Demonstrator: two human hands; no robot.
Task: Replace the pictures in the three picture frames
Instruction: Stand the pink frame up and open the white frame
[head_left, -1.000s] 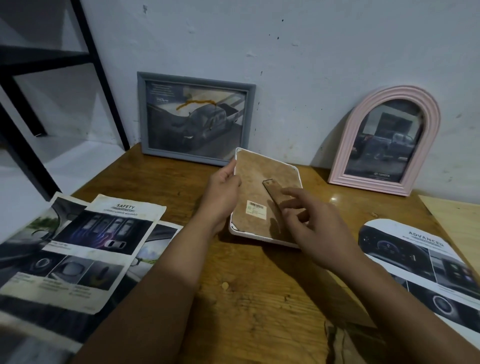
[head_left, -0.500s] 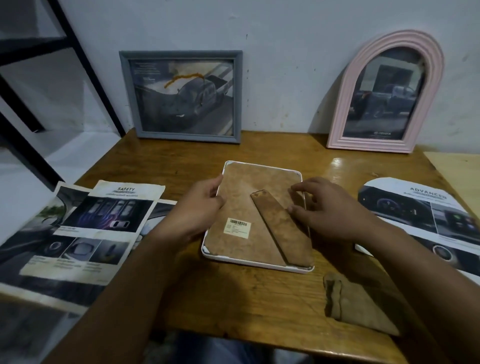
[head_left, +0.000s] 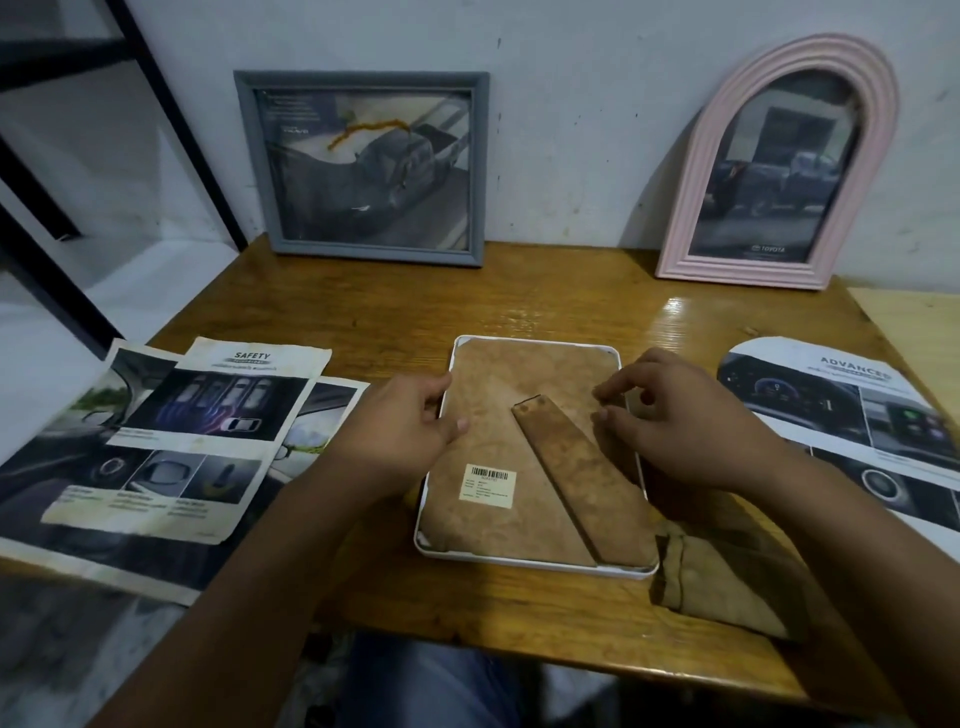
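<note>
Three frames show: a grey rectangular frame (head_left: 360, 166) at eleven o'clock, a white rounded frame (head_left: 535, 457) face-down at centre on the wooden table (head_left: 545, 306), its picture hidden, and a pink arched frame (head_left: 776, 166) at one o'clock. The left hand (head_left: 410, 431) pinches its nine-o'clock rim, fingers curled. The right hand (head_left: 670, 426) presses bent fingertips at the three-o'clock rim; two printed sheets (head_left: 176, 441) at nine o'clock run out of view.

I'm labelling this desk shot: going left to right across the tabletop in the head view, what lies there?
SAFETY brochure page → left hand → white frame lying face down → right hand → ADVANCED brochure cutout.
</note>
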